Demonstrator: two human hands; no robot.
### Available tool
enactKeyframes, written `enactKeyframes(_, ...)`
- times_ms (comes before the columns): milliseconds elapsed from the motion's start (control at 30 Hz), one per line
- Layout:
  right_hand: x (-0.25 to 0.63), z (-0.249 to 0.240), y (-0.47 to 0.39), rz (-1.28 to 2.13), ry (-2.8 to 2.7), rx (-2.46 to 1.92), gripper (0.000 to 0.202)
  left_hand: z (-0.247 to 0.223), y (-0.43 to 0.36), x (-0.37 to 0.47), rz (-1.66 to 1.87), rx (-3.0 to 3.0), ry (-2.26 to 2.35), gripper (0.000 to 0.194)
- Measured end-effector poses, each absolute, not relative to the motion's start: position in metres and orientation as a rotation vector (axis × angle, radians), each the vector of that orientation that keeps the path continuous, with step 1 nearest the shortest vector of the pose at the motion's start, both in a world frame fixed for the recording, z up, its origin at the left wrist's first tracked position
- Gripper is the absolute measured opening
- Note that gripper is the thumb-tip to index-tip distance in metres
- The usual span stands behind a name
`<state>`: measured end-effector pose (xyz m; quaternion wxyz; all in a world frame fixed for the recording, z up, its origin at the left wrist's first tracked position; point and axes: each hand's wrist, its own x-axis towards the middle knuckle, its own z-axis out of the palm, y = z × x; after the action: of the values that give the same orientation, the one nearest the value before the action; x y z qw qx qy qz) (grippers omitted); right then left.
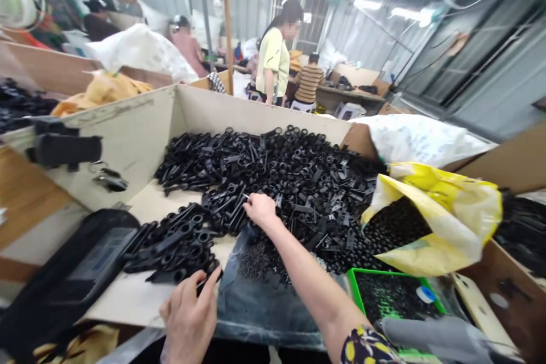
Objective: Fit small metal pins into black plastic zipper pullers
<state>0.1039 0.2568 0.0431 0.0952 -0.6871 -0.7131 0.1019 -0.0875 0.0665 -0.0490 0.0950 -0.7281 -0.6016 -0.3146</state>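
Note:
My left hand (191, 310) is at the front edge of the work surface, thumb and fingers closed on a small black part that they mostly cover. Just beyond it lies a smaller heap of black ring-ended plastic parts (179, 244). My right hand (261, 209) reaches forward to the near side of a large heap of black plastic parts (290, 165). Its fingers are pinched together, and a thin pale tip shows at them; what it belongs to is unclear. Under my right forearm, tiny dark screw-like pieces (256, 261) lie on a dark mat (264, 307).
Pale board walls (247, 111) enclose the heap. On the right are a yellow-and-white bag (452, 239) spilling small black pieces, a green tray (352, 284) and a grey cylindrical tool (430, 333). A black pouch (63, 278) lies left. Several people are farther back, one standing (275, 62).

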Motion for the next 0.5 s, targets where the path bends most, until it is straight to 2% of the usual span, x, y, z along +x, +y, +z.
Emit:
enactKeyframes(100,0.103,0.042,0.254,0.343,-2.076,-2.035,0.026,-0.045,0.072,-0.078,-1.146,-2.153,-1.759,0.078)
enactKeyframes(167,0.101,0.044,0.253,0.405,-2.035,-2.030,0.027,-0.036,0.077,-0.068,-1.212,-2.180,-1.749,0.083)
enactKeyframes(233,0.101,0.049,0.253,0.486,-1.982,-2.014,0.027,-0.024,0.085,-0.059,-1.207,-2.248,-1.688,0.075)
enactKeyframes(367,0.117,0.056,0.251,0.628,-1.848,-1.946,0.021,0.006,0.110,-0.046,-1.178,-2.383,-1.723,0.043)
enactKeyframes(433,0.127,0.056,0.241,0.676,-1.782,-1.918,0.030,0.018,0.124,-0.040,-1.279,-2.397,-1.811,0.044)
enactKeyframes(500,0.134,0.055,0.218,0.713,-1.757,-1.866,0.036,0.026,0.132,-0.032,-1.322,-2.575,-1.930,0.055)
